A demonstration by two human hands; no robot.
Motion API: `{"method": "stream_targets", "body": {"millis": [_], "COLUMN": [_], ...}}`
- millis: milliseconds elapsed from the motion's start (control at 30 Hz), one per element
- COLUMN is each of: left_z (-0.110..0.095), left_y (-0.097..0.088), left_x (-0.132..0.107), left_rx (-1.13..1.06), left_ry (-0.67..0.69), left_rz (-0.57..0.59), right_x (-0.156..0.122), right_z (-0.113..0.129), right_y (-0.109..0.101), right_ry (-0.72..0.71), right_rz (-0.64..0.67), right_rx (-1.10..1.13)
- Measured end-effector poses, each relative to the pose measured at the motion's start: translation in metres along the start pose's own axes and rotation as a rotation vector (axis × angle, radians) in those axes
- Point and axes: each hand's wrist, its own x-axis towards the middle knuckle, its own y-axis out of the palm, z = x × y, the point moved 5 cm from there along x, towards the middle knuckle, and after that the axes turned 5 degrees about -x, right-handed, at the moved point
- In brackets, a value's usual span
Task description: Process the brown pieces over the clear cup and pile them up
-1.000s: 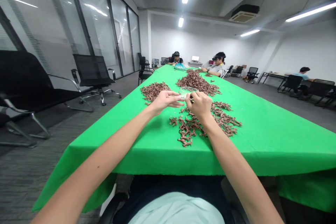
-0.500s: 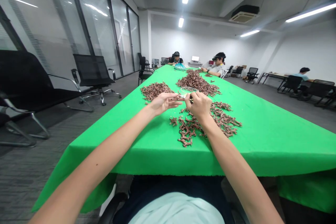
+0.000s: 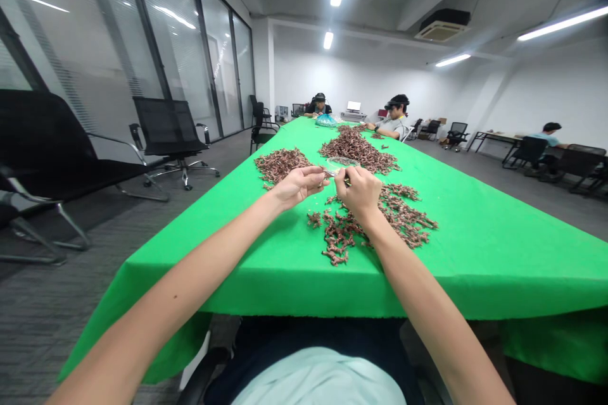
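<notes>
Both my hands are raised over a green cloth-covered table (image 3: 475, 266). My left hand (image 3: 299, 185) and my right hand (image 3: 360, 192) meet at a small pale piece (image 3: 329, 173), which the fingers of both seem to pinch. A small dark-tipped bit (image 3: 348, 181) shows at my right fingers, too small to identify. Just beyond them lies a round clear plastic dish (image 3: 341, 162). Scattered heaps of small brown pieces surround my hands: one near pile (image 3: 344, 234) under my right wrist, one to the left (image 3: 280, 164), and one farther ahead (image 3: 358, 149).
Two seated co-workers (image 3: 394, 117) (image 3: 318, 107) work at the table's far end, near a blue-tinted bag (image 3: 325, 120). Black office chairs (image 3: 168, 133) stand along a glass wall at left. The cloth hangs over the table's near edge (image 3: 304, 315).
The fingers of my left hand have curled upward and closed around the small pale piece. The view has tilted slightly, and the brown heaps have not visibly changed.
</notes>
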Motion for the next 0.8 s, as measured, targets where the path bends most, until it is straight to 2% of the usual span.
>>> {"method": "stream_targets", "body": {"millis": [667, 800], "left_z": [-0.0024, -0.0038], "left_y": [0.0053, 0.0037], "left_x": [0.001, 0.0022], "left_rx": [0.042, 0.1], "left_ry": [0.11, 0.116], "left_rz": [0.004, 0.006], "right_x": [-0.0001, -0.0004], "right_z": [0.0025, -0.0002], "right_y": [0.0002, -0.0007], "right_ry": [0.064, 0.117], "right_rz": [0.034, 0.038], "right_rx": [0.082, 0.13]}}
